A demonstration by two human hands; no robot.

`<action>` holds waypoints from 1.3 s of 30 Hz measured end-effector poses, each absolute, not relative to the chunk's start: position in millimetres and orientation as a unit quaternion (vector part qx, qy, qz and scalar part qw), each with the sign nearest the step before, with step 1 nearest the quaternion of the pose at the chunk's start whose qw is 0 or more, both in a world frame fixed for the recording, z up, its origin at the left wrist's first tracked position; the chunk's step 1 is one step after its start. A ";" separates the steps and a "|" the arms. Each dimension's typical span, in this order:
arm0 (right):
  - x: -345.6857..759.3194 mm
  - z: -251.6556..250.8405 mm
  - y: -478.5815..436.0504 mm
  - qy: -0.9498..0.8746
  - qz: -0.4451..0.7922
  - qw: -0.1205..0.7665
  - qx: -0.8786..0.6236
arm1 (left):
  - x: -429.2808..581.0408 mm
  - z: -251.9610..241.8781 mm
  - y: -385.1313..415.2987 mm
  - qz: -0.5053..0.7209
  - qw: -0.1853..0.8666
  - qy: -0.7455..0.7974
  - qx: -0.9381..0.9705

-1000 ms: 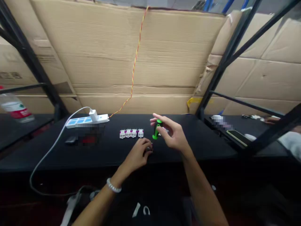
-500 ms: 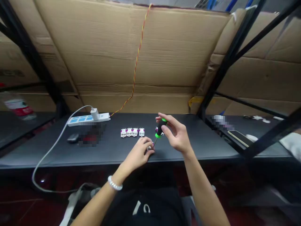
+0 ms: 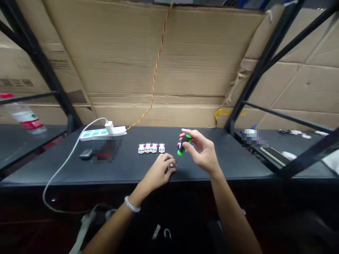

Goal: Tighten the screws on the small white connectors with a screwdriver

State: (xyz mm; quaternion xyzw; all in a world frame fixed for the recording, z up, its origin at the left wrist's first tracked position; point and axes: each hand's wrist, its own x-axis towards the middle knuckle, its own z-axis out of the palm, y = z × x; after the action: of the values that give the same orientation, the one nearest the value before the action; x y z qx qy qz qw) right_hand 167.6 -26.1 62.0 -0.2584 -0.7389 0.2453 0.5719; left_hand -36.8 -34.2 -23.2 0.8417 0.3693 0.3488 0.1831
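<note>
1. Evidently working before a cardboard panel, over a black desk.
2. Keeping a power strip at the back left, likely out of the way.
3. Holding the left hand low and the right hand raised, close but apart.
4. Gripping a tilted screwdriver in the right hand, tip down, perhaps for aim.
5. Having four white-and-purple parts in a row beyond (three together, one slightly apart), presumably for reach.
6. Pinching a similar part, mostly hidden, in the left hand near the desk's front edge, probably to steady it.

Black tabletop, power strip, white modules
</note>
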 end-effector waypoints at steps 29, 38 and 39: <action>161.8 75.4 -31.4 -0.794 0.175 0.529 -0.242 | -44.5 -24.3 -27.3 0.356 0.264 0.368 0.817; 151.7 81.9 -34.5 -0.794 0.137 0.541 -0.239 | -45.4 -23.1 -26.5 0.370 0.276 0.364 0.809; 152.0 81.8 -35.1 -0.798 0.147 0.538 -0.230 | -45.1 -23.1 -26.5 0.370 0.277 0.364 0.809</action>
State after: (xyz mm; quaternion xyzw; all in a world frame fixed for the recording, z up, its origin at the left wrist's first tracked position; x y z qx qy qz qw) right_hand 152.0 -35.1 81.8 -0.2297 -0.7975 0.1470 0.5381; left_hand -45.1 -26.5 -23.1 0.8085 0.3642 0.3699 0.2772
